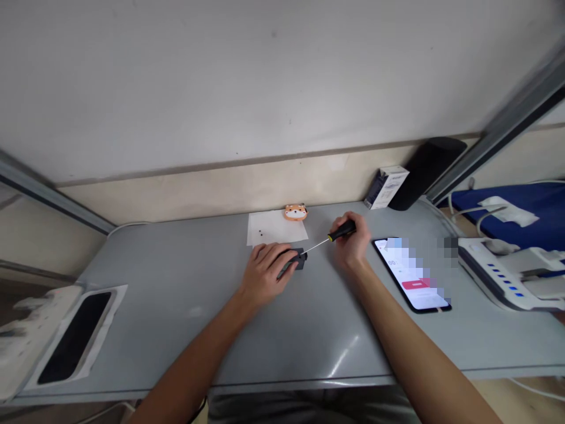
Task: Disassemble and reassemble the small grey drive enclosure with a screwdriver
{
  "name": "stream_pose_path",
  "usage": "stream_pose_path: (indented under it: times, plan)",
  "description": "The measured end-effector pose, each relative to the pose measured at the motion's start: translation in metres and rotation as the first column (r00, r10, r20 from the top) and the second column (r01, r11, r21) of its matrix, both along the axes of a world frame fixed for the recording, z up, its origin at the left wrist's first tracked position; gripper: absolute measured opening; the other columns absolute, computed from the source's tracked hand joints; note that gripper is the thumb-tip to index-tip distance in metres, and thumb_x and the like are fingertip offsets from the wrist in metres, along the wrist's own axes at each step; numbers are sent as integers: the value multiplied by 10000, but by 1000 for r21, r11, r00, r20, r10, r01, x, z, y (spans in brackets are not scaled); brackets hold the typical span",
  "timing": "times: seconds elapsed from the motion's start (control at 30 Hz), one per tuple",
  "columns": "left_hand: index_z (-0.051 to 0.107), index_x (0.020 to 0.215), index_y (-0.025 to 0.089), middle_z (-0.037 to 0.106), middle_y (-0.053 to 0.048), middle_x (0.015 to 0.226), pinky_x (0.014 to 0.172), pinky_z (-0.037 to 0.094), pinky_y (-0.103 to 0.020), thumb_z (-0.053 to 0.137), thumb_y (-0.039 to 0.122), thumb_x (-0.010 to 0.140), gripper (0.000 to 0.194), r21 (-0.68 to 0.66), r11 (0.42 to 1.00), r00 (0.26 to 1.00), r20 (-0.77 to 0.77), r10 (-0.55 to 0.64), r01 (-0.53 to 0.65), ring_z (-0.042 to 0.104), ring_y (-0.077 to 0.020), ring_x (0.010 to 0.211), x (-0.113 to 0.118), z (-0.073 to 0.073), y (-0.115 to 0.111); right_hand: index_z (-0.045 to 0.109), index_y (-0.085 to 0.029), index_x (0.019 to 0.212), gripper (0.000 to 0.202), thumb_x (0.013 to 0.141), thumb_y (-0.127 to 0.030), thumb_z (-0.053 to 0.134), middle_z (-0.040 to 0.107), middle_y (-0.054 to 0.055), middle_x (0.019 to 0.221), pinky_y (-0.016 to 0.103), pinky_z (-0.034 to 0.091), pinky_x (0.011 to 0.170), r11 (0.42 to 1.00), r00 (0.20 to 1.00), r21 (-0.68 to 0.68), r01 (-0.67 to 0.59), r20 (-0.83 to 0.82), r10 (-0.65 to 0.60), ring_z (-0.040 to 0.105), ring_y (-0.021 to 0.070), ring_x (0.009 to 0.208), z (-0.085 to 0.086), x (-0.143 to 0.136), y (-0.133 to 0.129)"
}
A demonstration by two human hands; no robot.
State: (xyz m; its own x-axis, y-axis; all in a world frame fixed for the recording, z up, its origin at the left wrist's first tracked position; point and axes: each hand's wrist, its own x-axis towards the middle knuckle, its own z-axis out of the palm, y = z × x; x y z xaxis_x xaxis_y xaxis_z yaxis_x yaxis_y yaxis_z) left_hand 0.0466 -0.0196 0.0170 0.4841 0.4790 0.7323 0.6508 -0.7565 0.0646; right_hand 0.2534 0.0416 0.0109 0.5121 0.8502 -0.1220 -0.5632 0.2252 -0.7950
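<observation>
Forearms (410,335), 4 and 7 o'clock | left hand (265,272) clamped on dark block (302,262), 5 o'clock; right hand (354,241) clamped on screwdriver (342,230), tip at block | dark bits (261,234) on paper (282,227), block's 10 o'clock; work apparently underway, remainder unclear

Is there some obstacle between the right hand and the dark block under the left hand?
No visible obstacle: only the screwdriver, held in the right hand, spans that gap, its shaft running to the dark block under the left hand.

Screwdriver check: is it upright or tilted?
Tilted: the screwdriver slants from the right hand down and leftward to the dark block held by the left hand. I cannot tell whether its tip is seated.
</observation>
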Motion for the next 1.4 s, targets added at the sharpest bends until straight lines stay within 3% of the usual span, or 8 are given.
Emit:
stream_pose_path:
  times: [0.27,0.53,0.9,1.1,1.4]
  plan:
    - [678,1106,215,788,-46,1062,858,474,-343,623,143,1014,129,53,999,1000,-13,-1,2,726,-182,960,2,-1,-2,469,-235,600,341,743,-459,684,470,-46,547,249,332,436,999,999,-2,-33,17,33,450,106,501,1,0,-2]
    - [710,1093,252,777,-46,1085,878,463,-352,596,110,1000,204,52,999,996,-92,17,-12,712,-189,999,-2,-3,-2,482,-231,590,284,682,-425,669,488,-46,538,252,316,432,1000,1000,-5,-18,-1,18,448,103,497,0,-2,-2]
    - [695,1094,226,769,-46,1069,894,459,-366,567,152,1032,160,-66,998,999,-46,20,-23,674,-207,1000,5,-1,-4,471,-242,589,342,704,-484,684,472,-42,554,263,334,446,1000,999,-14,-27,34,27,431,106,507,-1,-1,0]
    - [687,1096,224,771,-43,1072,872,462,-369,565,138,1029,164,-72,997,998,-59,-18,13,660,-209,972,5,0,-3,496,-240,606,328,725,-477,689,519,-35,578,254,325,441,996,1000,-92,-4,-21,2,450,111,523,-6,-8,1]
    - [692,1117,219,730,-75,1109,919,547,-360,588,95,1003,198,-64,996,997,35,-64,66,696,-191,1026,-3,-4,-2,590,-233,671,568,761,-789,665,563,-35,602,282,352,487,985,971,-97,-144,176,160,478,116,522,-13,-26,-5]
